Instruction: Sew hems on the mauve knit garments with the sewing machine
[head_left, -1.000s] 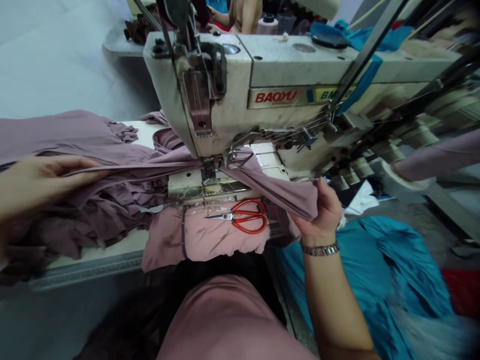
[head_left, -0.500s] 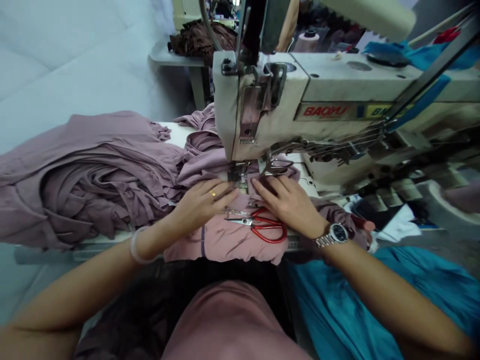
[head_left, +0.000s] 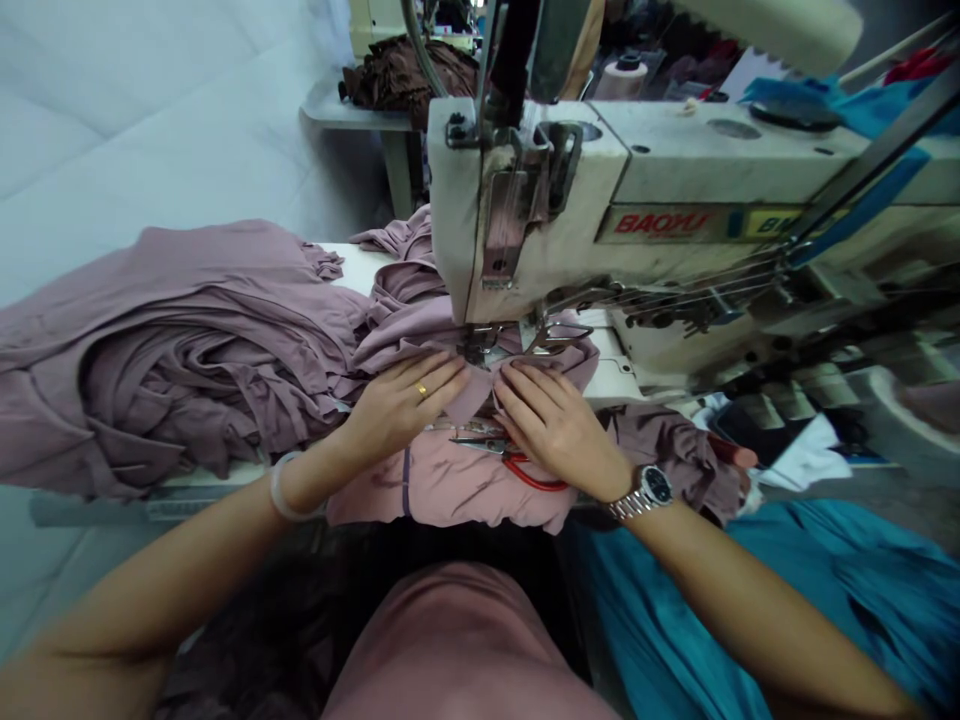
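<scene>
1. The left hand [head_left: 401,405] lies palm down on the mauve fabric [head_left: 420,335], at about 7 o'clock from the presser foot [head_left: 480,342]. Its fingers are extended and relaxed, not clenched, and it shows no grip.
2. The right hand [head_left: 559,430] sits at about 5 o'clock from the presser foot, with its fingers lightly curved and their tips on the cloth. It is flat on the fabric too, and nothing appears to be grasped.
3. The mauve fabric runs beneath the presser foot of the sewing machine [head_left: 547,215], and its edge lies between the hands. A small pink flap [head_left: 469,395] stands between them; I cannot tell which layer it belongs to.
4. Since the view half a second earlier, the right hand has slid toward 7 o'clock, over the upper part of the scissors [head_left: 536,480], and the flap has come up between the hands. The cloth at the foot is now covered by both hands, close together.
5. The scissors lie on pink fabric [head_left: 465,495] at 6 o'clock from the foot, with their blades pointing toward 9 o'clock.
6. A mauve pile [head_left: 172,370] sits on the worktop [head_left: 356,265] at 9 o'clock. Teal cloth [head_left: 660,610] lies at 5 o'clock.
</scene>
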